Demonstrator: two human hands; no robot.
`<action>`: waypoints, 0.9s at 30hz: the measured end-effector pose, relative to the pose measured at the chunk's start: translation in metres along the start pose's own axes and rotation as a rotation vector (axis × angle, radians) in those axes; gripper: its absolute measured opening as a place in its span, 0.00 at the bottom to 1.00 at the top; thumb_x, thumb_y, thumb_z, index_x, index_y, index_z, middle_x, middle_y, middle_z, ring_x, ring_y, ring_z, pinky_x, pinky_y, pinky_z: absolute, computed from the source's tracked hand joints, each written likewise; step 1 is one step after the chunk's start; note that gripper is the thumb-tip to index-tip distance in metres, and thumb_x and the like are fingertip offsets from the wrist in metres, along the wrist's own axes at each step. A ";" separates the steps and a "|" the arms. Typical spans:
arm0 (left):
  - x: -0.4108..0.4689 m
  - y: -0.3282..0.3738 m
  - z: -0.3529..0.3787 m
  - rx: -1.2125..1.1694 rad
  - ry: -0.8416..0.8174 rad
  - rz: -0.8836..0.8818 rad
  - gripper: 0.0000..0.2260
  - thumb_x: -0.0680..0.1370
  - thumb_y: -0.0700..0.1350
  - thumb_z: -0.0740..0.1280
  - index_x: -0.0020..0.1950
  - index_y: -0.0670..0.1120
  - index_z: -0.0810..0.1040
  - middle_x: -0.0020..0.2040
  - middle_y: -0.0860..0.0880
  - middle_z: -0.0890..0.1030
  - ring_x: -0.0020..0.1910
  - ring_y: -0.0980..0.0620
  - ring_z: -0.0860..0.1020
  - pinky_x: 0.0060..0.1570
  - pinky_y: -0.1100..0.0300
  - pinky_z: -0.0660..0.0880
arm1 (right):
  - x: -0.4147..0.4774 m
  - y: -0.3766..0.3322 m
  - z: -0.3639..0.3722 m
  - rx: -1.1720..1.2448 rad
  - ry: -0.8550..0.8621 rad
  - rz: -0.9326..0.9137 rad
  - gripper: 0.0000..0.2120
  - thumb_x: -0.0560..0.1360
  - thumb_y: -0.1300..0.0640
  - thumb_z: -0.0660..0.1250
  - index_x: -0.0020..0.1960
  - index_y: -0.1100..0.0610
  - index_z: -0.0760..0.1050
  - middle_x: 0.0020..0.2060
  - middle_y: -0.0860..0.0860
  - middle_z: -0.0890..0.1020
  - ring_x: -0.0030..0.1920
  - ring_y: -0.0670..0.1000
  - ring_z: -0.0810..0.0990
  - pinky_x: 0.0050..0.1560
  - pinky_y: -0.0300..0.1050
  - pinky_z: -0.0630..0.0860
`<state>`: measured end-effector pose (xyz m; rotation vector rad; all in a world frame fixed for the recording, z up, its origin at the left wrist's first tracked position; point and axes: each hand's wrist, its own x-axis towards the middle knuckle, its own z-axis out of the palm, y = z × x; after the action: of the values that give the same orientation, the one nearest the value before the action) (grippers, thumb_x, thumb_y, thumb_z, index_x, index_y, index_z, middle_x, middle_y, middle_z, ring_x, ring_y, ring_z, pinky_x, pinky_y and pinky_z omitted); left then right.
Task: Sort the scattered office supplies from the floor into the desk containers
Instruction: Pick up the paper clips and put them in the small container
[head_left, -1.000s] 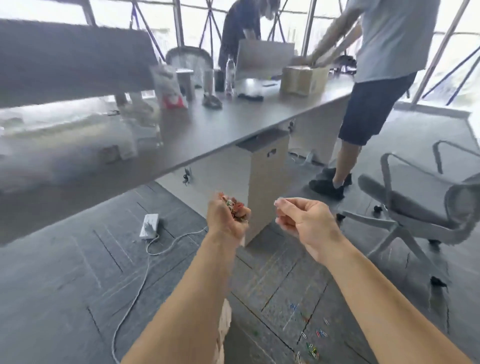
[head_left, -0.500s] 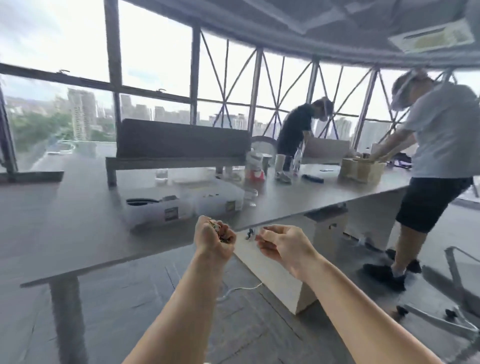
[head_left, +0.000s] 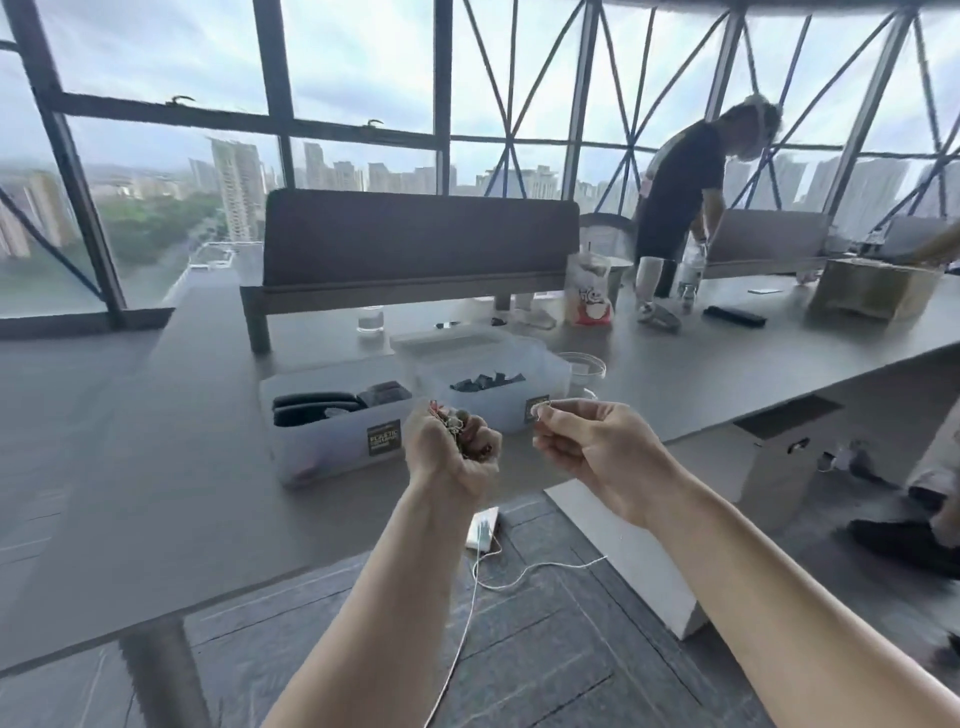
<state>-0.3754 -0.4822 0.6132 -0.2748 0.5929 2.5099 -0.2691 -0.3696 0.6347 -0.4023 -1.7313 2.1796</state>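
Both hands hover above the near edge of the smooth grey tabletop (head_left: 156, 467). My left hand (head_left: 452, 457) is curled in a tight grip around a tangled clump of coloured paper clips (head_left: 457, 428), wire ends poking out above the fist. My right hand (head_left: 597, 447) pinches a single thin wire clip (head_left: 543, 409) between thumb and forefinger, its grip narrow. Just beyond the hands stand two frosted, see-through plastic bins side by side, each with a dark label on its front wall. The left bin (head_left: 322, 452) holds long, rounded black items, and the right bin (head_left: 498, 402) holds a heap of small dark angular pieces too blurred to name. A shallow round clear dish (head_left: 587, 364) sits just beside the right bin. Behind them a padded dark divider panel (head_left: 415, 239) rises from the tabletop. Farther along are a red-and-white snack bag (head_left: 589, 296) and a cardboard box (head_left: 872, 291), near a person in a dark shirt (head_left: 680, 187) who is bending over. Tall steel-framed windows (head_left: 353, 67) show a hazy skyline. A broad stretch of tabletop runs left of the bins. Below its edge, the dark carpet-tiled floor (head_left: 545, 649) carries a white power strip (head_left: 483, 527) and its thin white cord (head_left: 467, 623).
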 end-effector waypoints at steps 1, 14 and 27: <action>0.015 -0.002 0.005 0.007 -0.007 -0.006 0.14 0.77 0.40 0.52 0.31 0.50 0.59 0.28 0.52 0.60 0.23 0.54 0.57 0.21 0.66 0.55 | 0.014 0.000 -0.007 0.001 0.012 -0.015 0.02 0.75 0.64 0.71 0.47 0.63 0.81 0.34 0.54 0.83 0.33 0.47 0.82 0.36 0.37 0.80; 0.112 0.005 0.062 0.034 -0.023 0.171 0.13 0.76 0.38 0.50 0.32 0.49 0.59 0.28 0.52 0.60 0.23 0.54 0.57 0.21 0.67 0.56 | 0.213 -0.022 -0.036 -1.048 0.040 -0.327 0.07 0.77 0.56 0.70 0.51 0.56 0.85 0.46 0.49 0.85 0.43 0.45 0.78 0.30 0.19 0.64; 0.252 -0.077 0.159 0.591 0.064 0.209 0.13 0.76 0.40 0.55 0.31 0.49 0.63 0.28 0.49 0.63 0.25 0.53 0.57 0.30 0.63 0.51 | 0.292 -0.020 -0.181 -0.765 0.169 -0.365 0.06 0.76 0.52 0.70 0.42 0.50 0.83 0.32 0.42 0.83 0.34 0.37 0.79 0.38 0.37 0.72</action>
<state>-0.5542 -0.2340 0.6477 -0.0712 1.4067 2.3869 -0.4570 -0.0823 0.6091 -0.3852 -2.2679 1.1482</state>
